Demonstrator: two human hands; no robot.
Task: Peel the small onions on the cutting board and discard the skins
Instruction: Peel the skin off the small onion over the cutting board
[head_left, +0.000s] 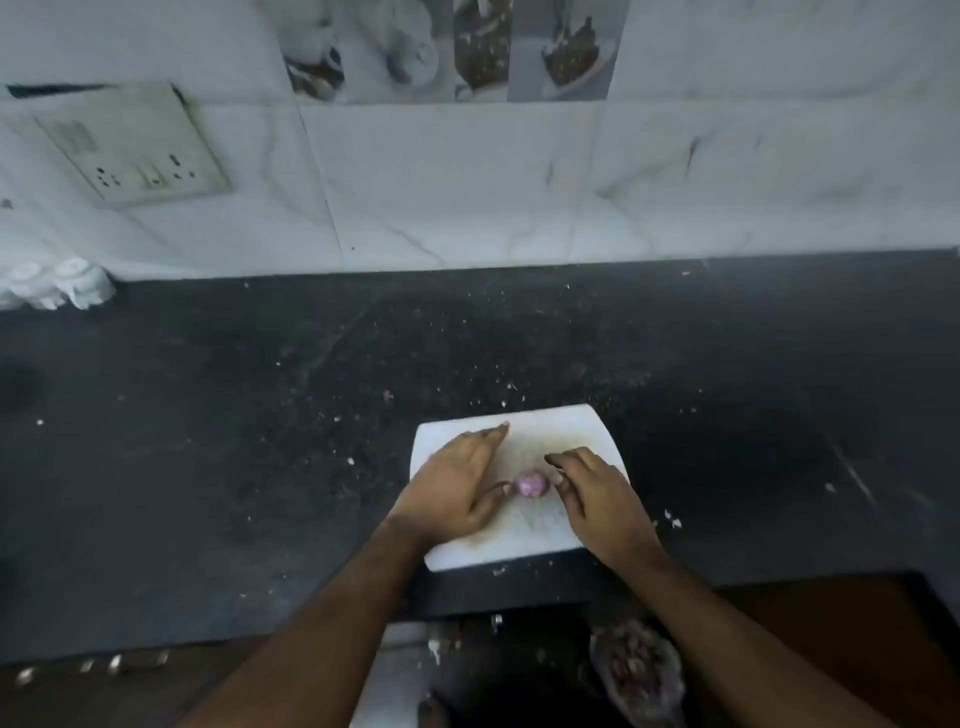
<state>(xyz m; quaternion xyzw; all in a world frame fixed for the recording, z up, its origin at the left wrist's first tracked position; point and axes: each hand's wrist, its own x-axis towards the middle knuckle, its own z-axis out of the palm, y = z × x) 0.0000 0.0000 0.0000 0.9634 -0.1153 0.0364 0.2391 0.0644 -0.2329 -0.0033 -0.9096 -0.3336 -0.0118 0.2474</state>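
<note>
I see the onion (531, 484) lying mid-board (561, 426) between my hands, long axis running left-right, my left hand (457, 483) touching its left end with the thumb, my right hand (597, 493) just beside, both open and gripping nothing

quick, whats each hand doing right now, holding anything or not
Left hand: open, flat on the cutting board, thumb touching the onion, not gripping it.
Right hand: open, fingers loosely curled, thumb beside the onion, holding nothing.
</note>
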